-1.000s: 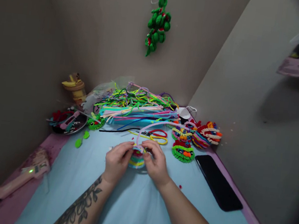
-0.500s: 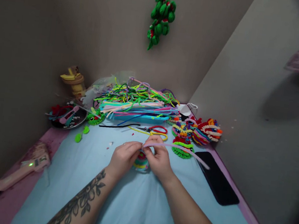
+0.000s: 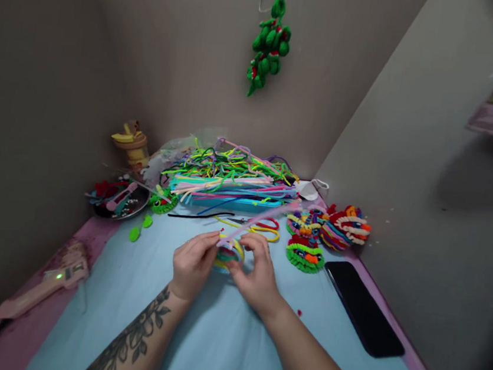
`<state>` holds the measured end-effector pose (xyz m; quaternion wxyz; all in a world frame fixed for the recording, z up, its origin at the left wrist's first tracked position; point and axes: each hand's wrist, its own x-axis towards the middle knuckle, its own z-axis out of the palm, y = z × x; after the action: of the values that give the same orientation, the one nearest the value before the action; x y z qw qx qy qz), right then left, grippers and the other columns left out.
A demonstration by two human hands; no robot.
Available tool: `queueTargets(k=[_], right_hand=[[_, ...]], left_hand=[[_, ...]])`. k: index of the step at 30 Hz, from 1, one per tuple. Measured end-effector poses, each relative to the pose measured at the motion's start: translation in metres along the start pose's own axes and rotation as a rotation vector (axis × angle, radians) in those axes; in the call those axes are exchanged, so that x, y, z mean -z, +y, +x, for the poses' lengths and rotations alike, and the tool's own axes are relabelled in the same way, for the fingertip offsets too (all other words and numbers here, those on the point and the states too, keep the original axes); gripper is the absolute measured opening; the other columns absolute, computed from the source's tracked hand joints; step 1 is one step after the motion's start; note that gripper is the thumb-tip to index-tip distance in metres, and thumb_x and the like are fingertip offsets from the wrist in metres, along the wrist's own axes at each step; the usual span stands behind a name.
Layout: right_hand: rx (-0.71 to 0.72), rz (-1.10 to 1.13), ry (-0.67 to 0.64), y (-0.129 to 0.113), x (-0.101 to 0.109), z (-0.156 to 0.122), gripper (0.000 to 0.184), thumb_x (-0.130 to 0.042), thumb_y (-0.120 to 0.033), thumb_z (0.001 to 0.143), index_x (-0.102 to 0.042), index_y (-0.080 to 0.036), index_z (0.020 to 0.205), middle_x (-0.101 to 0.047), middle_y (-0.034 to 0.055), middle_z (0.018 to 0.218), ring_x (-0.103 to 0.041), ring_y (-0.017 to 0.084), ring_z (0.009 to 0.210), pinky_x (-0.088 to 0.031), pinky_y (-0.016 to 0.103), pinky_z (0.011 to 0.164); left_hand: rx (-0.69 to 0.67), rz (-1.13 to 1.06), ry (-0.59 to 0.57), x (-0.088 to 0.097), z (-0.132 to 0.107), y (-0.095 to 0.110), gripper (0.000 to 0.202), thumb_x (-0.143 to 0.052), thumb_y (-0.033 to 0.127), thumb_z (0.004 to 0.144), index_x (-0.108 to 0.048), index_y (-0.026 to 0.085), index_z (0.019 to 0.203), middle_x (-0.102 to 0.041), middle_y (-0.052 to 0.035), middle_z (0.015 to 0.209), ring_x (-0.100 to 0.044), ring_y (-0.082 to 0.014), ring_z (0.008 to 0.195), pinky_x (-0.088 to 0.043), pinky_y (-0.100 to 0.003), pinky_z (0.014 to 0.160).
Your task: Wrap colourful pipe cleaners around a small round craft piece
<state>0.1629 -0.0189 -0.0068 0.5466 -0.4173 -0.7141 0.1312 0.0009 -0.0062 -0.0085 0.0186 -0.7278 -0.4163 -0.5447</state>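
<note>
Between my hands is a small round pipe-cleaner piece (image 3: 240, 249) with yellow, teal and red bands, partly covered by fingers. A lilac pipe cleaner (image 3: 255, 220) runs from its top toward the upper right, its free end in the air. My left hand (image 3: 195, 265) is closed, thumb and fingertips pinching the piece's left side where the lilac strand meets it. On the other side, my right hand (image 3: 259, 275) grips the rim with thumb below and fingers above. Just beyond lie scissors (image 3: 271, 233) with red and yellow handles.
A blue tray (image 3: 235, 203) heaped with pipe cleaners stands at the back. Finished pipe-cleaner pieces (image 3: 305, 257) sit at right, near a black phone (image 3: 366, 310). To the left are a glue gun (image 3: 45, 287), its light on, and a metal bowl (image 3: 139, 205).
The lilac pipe cleaner has swung from pointing right to pointing up and away. My right hand has moved from the strand to the piece's rim, and the piece is tilted. The view has shifted slightly.
</note>
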Motion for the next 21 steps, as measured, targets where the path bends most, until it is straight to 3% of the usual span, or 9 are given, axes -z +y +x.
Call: queueTargets(k=[3, 6, 11, 14, 17, 21], right_hand=[[-0.142, 0.02, -0.001, 0.007, -0.003, 0.003, 0.026, -0.057, -0.015, 0.077, -0.056, -0.023, 0.103, -0.061, 0.0067, 0.098, -0.058, 0.021, 0.09, -0.051, 0.034, 0.075], [-0.178, -0.002, 0.037, 0.018, 0.003, 0.009, 0.027, -0.05, -0.008, 0.074, -0.062, -0.022, 0.094, -0.064, 0.0053, 0.091, -0.059, 0.021, 0.087, -0.05, 0.035, 0.078], [-0.122, 0.059, 0.088, 0.025, 0.013, 0.015, 0.033, -0.043, -0.003, 0.069, -0.064, -0.022, 0.085, -0.063, 0.0044, 0.089, -0.059, 0.021, 0.09, -0.049, 0.036, 0.081], [-0.073, 0.121, 0.059, 0.021, 0.01, 0.013, 0.037, -0.041, -0.001, 0.066, -0.063, -0.023, 0.085, -0.062, 0.0038, 0.089, -0.059, 0.02, 0.09, -0.048, 0.037, 0.082], [-0.042, 0.145, 0.026, 0.017, 0.004, 0.011, 0.038, -0.041, -0.002, 0.065, -0.062, -0.024, 0.087, -0.061, 0.0042, 0.095, -0.058, 0.021, 0.093, -0.047, 0.039, 0.084], [-0.032, 0.128, -0.011, 0.014, 0.004, 0.01, 0.034, -0.047, -0.008, 0.073, -0.06, -0.024, 0.101, -0.056, 0.0072, 0.113, -0.052, 0.024, 0.108, -0.043, 0.044, 0.093]], left_hand=[[0.029, -0.061, -0.043, -0.002, 0.0, 0.0, 0.018, -0.058, 0.014, 0.082, -0.065, 0.021, 0.097, -0.072, -0.006, 0.099, -0.067, -0.0174, 0.093, -0.054, -0.032, 0.085], [0.149, -0.277, -0.223, -0.006, 0.004, 0.005, 0.023, -0.061, 0.024, 0.082, -0.064, 0.021, 0.105, -0.069, -0.0098, 0.107, -0.064, -0.0213, 0.103, -0.053, -0.035, 0.085], [0.634, -0.87, -0.464, -0.014, 0.007, 0.015, 0.053, -0.051, 0.047, 0.086, -0.046, 0.023, 0.133, -0.049, -0.0163, 0.137, -0.059, -0.0263, 0.113, -0.055, -0.037, 0.082], [0.83, -1.078, -0.623, -0.014, 0.006, 0.019, 0.065, -0.057, 0.051, 0.081, -0.038, 0.029, 0.139, -0.048, -0.0143, 0.139, -0.061, -0.0271, 0.108, -0.055, -0.037, 0.078], [0.854, -1.134, -0.68, -0.011, 0.007, 0.021, 0.072, -0.063, 0.053, 0.075, -0.038, 0.032, 0.139, -0.051, -0.0128, 0.134, -0.063, -0.0277, 0.102, -0.055, -0.037, 0.074], [0.842, -1.105, -0.67, -0.011, 0.007, 0.018, 0.075, -0.067, 0.048, 0.073, -0.037, 0.033, 0.14, -0.05, -0.0116, 0.136, -0.062, -0.0283, 0.103, -0.055, -0.036, 0.073]])
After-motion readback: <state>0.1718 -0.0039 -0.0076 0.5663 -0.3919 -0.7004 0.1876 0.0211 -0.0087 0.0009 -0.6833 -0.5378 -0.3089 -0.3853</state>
